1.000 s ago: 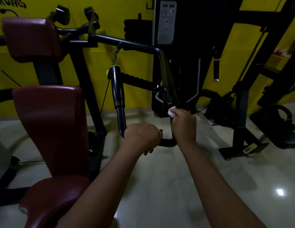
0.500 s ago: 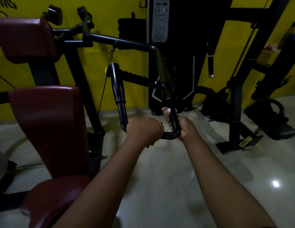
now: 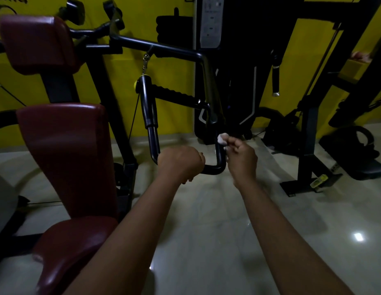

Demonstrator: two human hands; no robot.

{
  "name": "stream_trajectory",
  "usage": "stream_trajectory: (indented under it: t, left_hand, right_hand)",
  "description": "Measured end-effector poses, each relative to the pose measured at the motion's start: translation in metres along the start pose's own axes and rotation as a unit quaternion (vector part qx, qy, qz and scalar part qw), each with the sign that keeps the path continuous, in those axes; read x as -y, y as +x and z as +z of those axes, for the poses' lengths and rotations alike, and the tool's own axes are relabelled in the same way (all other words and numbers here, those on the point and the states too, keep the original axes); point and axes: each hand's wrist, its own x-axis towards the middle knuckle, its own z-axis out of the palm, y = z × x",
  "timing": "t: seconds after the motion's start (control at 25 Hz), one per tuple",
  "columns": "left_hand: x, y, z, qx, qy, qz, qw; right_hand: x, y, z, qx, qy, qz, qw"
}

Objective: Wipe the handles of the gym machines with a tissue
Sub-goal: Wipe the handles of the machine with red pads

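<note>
The handle is a smooth black metal tube with a faint sheen, and the tissue against it is white crumpled paper, matt. The back pad and seat are covered in dark red leather-like vinyl, smooth and glossy, while the grip on the bar behind is black, ribbed and dull, like rubber. The floor is pale polished stone or tile with bright reflections, and the yellow wall looks painted and matt.

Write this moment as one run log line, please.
left hand: grips U-shaped handle | right hand: pinches tissue at handle's right upright | phase: wipe
</note>
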Motion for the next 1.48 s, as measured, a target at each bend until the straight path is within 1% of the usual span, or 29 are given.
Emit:
stream_trajectory:
  t: [0.04,0.08,0.12,0.2,0.24,0.28,0.36,0.4,0.44,0.48,0.52,0.56,0.6,0.64,0.68,0.72,0.76,0.84,0.92,0.96,1.04,1.12,1.16,1.24,1.28,1.32,1.4,1.44,1.48]
  left_hand:
    - [0.000,0.000,0.000,0.000,0.000,-0.006,1.000]
    - [-0.001,0.000,0.001,0.001,0.001,-0.012,1.000]
    - [-0.001,0.000,0.000,0.000,0.002,-0.015,1.000]
    - [-0.002,-0.001,0.000,-0.004,0.007,-0.017,1.000]
    - [-0.003,-0.002,-0.001,-0.006,0.010,-0.016,1.000]
    - [-0.004,-0.003,-0.002,-0.007,0.012,-0.016,1.000]
    - [-0.005,-0.004,-0.002,-0.007,0.010,-0.019,1.000]
    - [-0.005,-0.004,-0.002,-0.007,0.007,-0.020,1.000]
    - [-0.004,-0.004,-0.002,-0.010,0.007,-0.020,1.000]
    - [-0.004,-0.004,-0.002,-0.014,0.010,-0.017,1.000]
    - [-0.004,-0.005,-0.001,-0.019,0.016,-0.011,1.000]
    - [-0.004,-0.004,-0.002,-0.023,0.023,-0.005,0.999]
    - [-0.004,-0.004,-0.002,-0.027,0.028,-0.001,0.999]
    - [-0.005,-0.005,-0.002,-0.032,0.028,0.000,0.999]
    - [-0.005,-0.005,-0.002,-0.039,0.024,-0.002,0.999]
    - [-0.005,-0.006,-0.002,-0.046,0.018,-0.003,0.999]
    - [-0.006,-0.007,-0.001,-0.060,0.015,-0.004,0.998]
    - [-0.006,-0.009,0.002,-0.098,0.027,0.001,0.995]
    - [-0.006,-0.011,0.005,-0.127,0.047,0.007,0.991]
    - [-0.005,-0.012,0.006,-0.139,0.059,0.011,0.988]
    - [-0.006,-0.014,0.010,-0.161,0.088,0.020,0.983]
    - [-0.005,-0.014,0.012,-0.170,0.108,0.025,0.979]
    - [-0.005,-0.014,0.013,-0.171,0.112,0.026,0.979]
    - [-0.005,-0.012,0.013,-0.169,0.105,0.021,0.980]
    - [-0.006,-0.012,0.013,-0.169,0.094,0.017,0.981]
    - [-0.007,-0.012,0.013,-0.170,0.083,0.014,0.982]
    - [-0.007,-0.013,0.012,-0.172,0.077,0.009,0.982]
    - [-0.007,-0.013,0.011,-0.172,0.078,0.007,0.982]
    - [-0.007,-0.014,0.011,-0.172,0.078,0.005,0.982]
  right_hand:
    - [-0.003,-0.014,-0.008,-0.002,-0.080,-0.071,0.994]
    - [-0.002,-0.026,-0.015,0.004,-0.128,-0.129,0.983]
    - [-0.001,-0.030,-0.018,0.015,-0.155,-0.165,0.974]
    - [0.015,-0.021,-0.013,0.041,-0.173,-0.162,0.971]
    - [0.023,-0.010,-0.010,0.062,-0.200,-0.167,0.963]
    - [0.026,0.007,-0.006,0.086,-0.249,-0.183,0.947]
    - [0.030,0.037,0.001,0.140,-0.308,-0.183,0.923]
    - [0.032,0.043,0.002,0.177,-0.390,-0.196,0.882]
    - [0.036,0.041,0.003,0.197,-0.478,-0.253,0.818]
    - [0.034,0.033,0.002,0.210,-0.515,-0.321,0.766]
    - [0.028,0.023,-0.001,0.219,-0.524,-0.387,0.726]
    - [0.024,0.012,-0.006,0.227,-0.511,-0.431,0.708]
    - [0.020,0.003,-0.011,0.246,-0.479,-0.454,0.710]
    - [0.020,0.002,-0.014,0.254,-0.473,-0.456,0.710]
    - [0.020,0.008,-0.014,0.262,-0.489,-0.438,0.708]
    - [0.022,0.018,-0.011,0.251,-0.508,-0.415,0.712]
    - [0.022,0.032,-0.004,0.237,-0.525,-0.380,0.724]
    - [0.029,0.042,0.004,0.202,-0.504,-0.298,0.785]
    - [0.027,0.024,0.004,0.173,-0.474,-0.263,0.823]
    - [0.024,0.007,-0.001,0.163,-0.463,-0.256,0.833]
    - [0.019,-0.035,-0.012,0.124,-0.455,-0.269,0.840]
    - [0.015,-0.059,-0.018,0.078,-0.410,-0.310,0.854]
    - [0.016,-0.061,-0.017,0.071,-0.380,-0.316,0.867]
    - [0.020,-0.053,-0.016,0.102,-0.349,-0.293,0.884]
    - [0.019,-0.045,-0.015,0.121,-0.340,-0.275,0.891]
    - [0.021,-0.034,-0.015,0.129,-0.319,-0.241,0.908]
    - [0.018,-0.011,-0.015,0.148,-0.287,-0.208,0.923]
    - [0.016,-0.005,-0.014,0.156,-0.281,-0.205,0.925]
    - [0.016,-0.006,-0.013,0.150,-0.314,-0.218,0.912]
